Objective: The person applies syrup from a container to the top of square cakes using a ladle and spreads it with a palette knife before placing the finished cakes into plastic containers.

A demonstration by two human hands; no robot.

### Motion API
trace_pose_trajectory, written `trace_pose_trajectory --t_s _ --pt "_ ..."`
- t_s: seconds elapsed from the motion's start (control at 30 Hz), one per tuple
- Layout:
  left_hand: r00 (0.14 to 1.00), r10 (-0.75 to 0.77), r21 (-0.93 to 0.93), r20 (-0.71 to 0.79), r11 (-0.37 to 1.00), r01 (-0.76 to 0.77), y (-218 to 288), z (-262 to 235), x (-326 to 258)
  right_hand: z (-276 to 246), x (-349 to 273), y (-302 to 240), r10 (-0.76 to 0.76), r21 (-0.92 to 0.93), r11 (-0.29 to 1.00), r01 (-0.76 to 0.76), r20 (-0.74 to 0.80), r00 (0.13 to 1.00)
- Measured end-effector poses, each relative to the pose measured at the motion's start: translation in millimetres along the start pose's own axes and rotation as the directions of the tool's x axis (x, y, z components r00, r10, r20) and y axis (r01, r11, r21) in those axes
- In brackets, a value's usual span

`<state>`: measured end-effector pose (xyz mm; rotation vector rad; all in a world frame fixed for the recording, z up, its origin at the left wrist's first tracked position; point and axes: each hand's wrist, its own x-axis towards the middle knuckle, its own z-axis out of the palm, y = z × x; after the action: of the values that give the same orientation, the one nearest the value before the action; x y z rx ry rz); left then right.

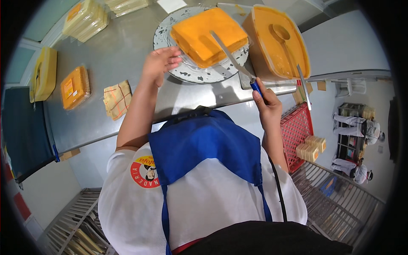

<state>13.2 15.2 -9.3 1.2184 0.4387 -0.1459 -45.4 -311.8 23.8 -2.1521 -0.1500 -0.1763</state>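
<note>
A rectangular cake coated in smooth orange icing sits in a clear plastic base on a round, speckled white turntable. My right hand grips the blue handle of a long icing spatula, whose metal blade reaches over the cake's top. Whether the blade touches the icing I cannot tell. At the left edge of the turntable, my left hand holds nothing, its fingers apart beside the cake's base. Right of the turntable stands a deep tub of orange icing, with a ladle resting in it.
A folded checked cloth, a packed orange cake and a yellow container lie on the steel table. Clear lids are stacked far left. A red crate and metal racks stand lower right; two people work beyond.
</note>
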Motion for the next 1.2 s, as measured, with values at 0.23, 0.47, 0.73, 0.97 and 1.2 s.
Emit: trace_pose_trajectory --t_s 0.23,0.47,0.73,0.97,1.2 --pt "0.998 0.046 -0.036 -0.051 0.998 -0.048 0 -8 -5 -46 40 63 -0.102 -0.687 0.695 -0.211 -0.386 0.917" --pt "0.999 0.006 -0.044 0.042 0.999 -0.004 6 -9 -11 -55 -56 86 -0.248 -0.796 0.587 -0.147 -0.35 0.903" --pt "0.999 0.005 -0.031 0.054 1.0 -0.003 3 -13 -4 -65 -25 89 0.531 0.879 0.155 -0.452 0.311 0.788" --pt "0.999 0.02 -0.029 0.048 0.999 -0.019 9 -10 -10 -59 -110 115 0.499 0.891 0.235 -0.388 0.232 0.835" --pt "0.997 0.007 -0.007 0.08 1.0 -0.006 10 -15 -9 -55 3 91 -0.133 -0.597 0.776 -0.202 -0.469 0.873"
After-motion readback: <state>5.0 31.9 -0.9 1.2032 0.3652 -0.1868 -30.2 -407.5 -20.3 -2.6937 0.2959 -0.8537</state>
